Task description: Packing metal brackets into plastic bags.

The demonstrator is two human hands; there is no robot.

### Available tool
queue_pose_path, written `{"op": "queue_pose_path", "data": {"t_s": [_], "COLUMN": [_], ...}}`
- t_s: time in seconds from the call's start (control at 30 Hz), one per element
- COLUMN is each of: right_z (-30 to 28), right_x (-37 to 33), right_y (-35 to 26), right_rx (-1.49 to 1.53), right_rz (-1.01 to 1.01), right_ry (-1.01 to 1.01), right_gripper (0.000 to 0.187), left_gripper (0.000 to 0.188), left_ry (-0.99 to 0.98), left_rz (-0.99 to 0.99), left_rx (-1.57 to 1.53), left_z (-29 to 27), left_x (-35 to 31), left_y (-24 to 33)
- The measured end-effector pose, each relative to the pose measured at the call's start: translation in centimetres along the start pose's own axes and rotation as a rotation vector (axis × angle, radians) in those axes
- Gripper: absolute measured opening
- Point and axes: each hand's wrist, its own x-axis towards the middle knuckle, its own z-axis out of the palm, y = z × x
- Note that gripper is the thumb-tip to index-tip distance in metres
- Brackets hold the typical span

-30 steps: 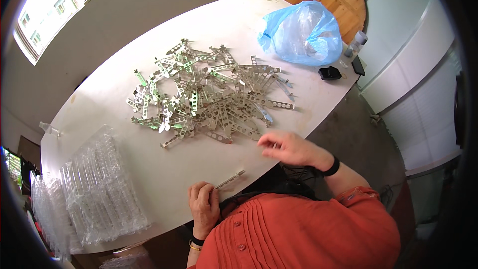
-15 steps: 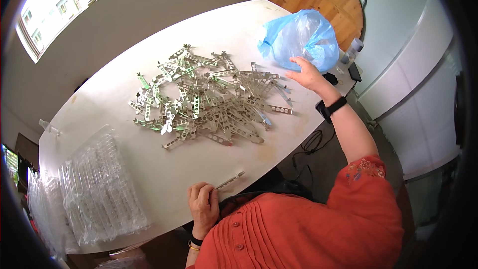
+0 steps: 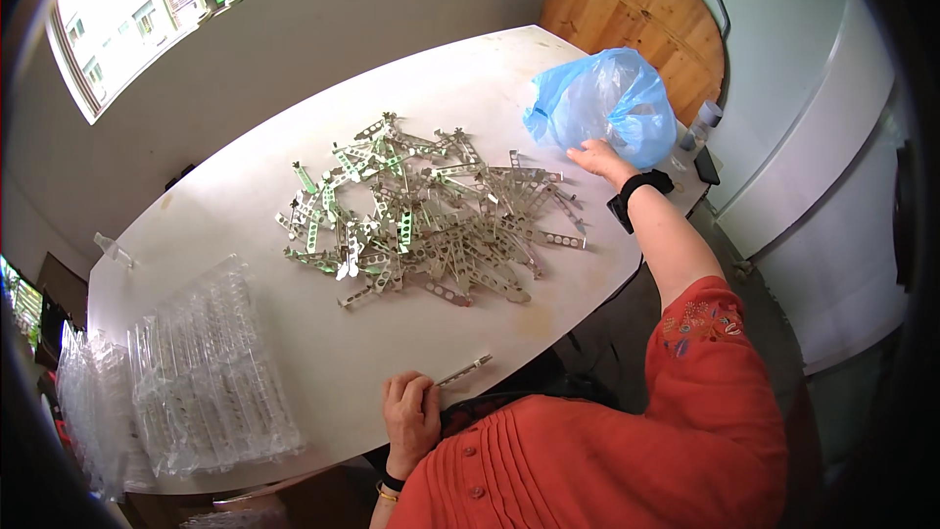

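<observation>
The right hand (image 3: 599, 159) is stretched far out to the upper right of the frame, its fingers spread loosely against the lower edge of the blue plastic bag (image 3: 605, 104); the grip looks released, touching the bag but not closed on it. The bag sits crumpled at the far right end of the white bench (image 3: 245, 186), directly beyond the fingertips, so the right hand is much the nearer of the two. The left hand (image 3: 411, 418) rests at the near edge of the bench in the lower middle of the frame, its grip pinching the near end of a narrow metal strip (image 3: 464, 370). That strip's long axis runs up and to the right from the fingers. Between the two hands, mid-frame, lies the heap of perforated metal strips (image 3: 431, 216), well apart from both.
</observation>
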Motion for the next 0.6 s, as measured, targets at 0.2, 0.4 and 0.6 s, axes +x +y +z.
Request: {"op": "queue_pose_path", "data": {"t_s": [0.2,0.4,0.6], "right_z": [0.3,-0.2,-2.1], "right_x": [0.0,-0.3,-5.3], "right_y": [1.0,2.5,1.5], "right_rx": [0.110,0.236,0.929], "right_rz": [0.028,-0.167,-0.183], "right_ry": [0.070,0.334,0.299], "right_gripper": [0.074,0.067,0.046], "left_gripper": [0.014,0.015,0.015], "left_ry": [-0.015,-0.013,-0.017], "left_rz": [-0.021,-0.018,-0.031], "left_rx": [0.003,0.003,-0.015], "left_z": [-0.2,0.0,-0.1], "left_x": [0.0,-0.1,-0.1], "left_y": [0.3,0.1,0.2]}}
